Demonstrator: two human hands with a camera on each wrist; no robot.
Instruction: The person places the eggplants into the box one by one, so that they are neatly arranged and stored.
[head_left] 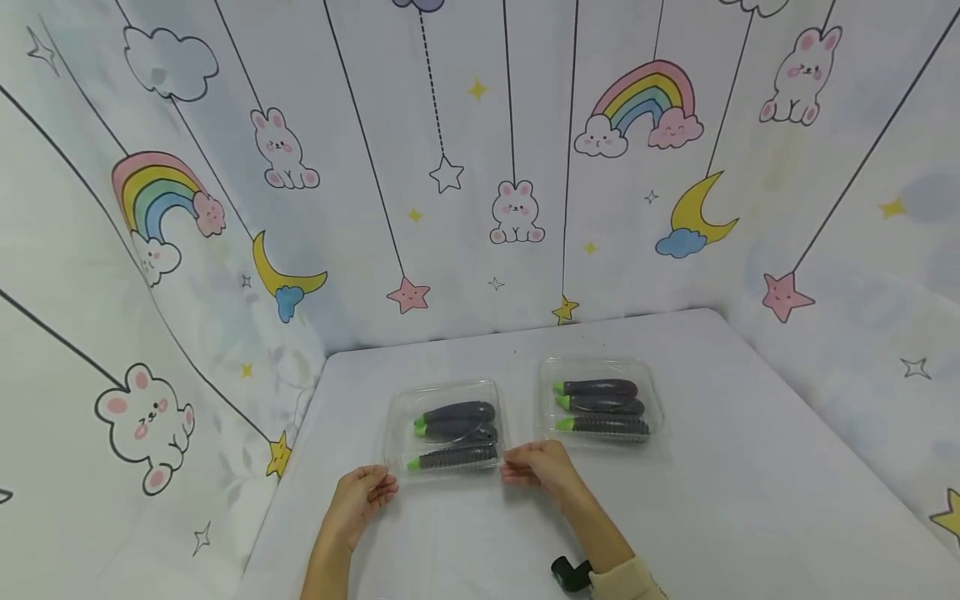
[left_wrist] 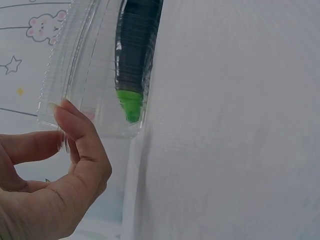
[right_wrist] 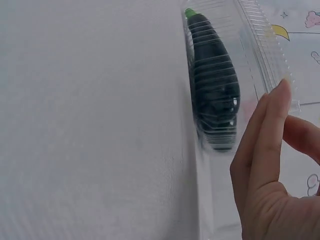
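A clear plastic clamshell box point(head_left: 405, 404) sits on the white table, with several dark purple eggplants point(head_left: 459, 412) with green stem ends visible inside. My left hand point(head_left: 358, 504) pinches its near left corner; in the left wrist view, thumb and fingers close on the thin rim point(left_wrist: 65, 115). At the near right corner, my right hand point(head_left: 547, 471) pinches the box's edge between thumb and straight fingers. The right wrist view shows an eggplant point(right_wrist: 215, 75) behind the box's ribbed side wall, beside that hand point(right_wrist: 267, 180).
Another clear plastic box point(head_left: 656, 400) with similar eggplants point(head_left: 600, 388) stands to the right and slightly farther back. A small black object point(head_left: 572, 575) lies by the right sleeve point(head_left: 628, 582). A printed cloth backdrop point(head_left: 465, 250) rises behind the table and along both sides.
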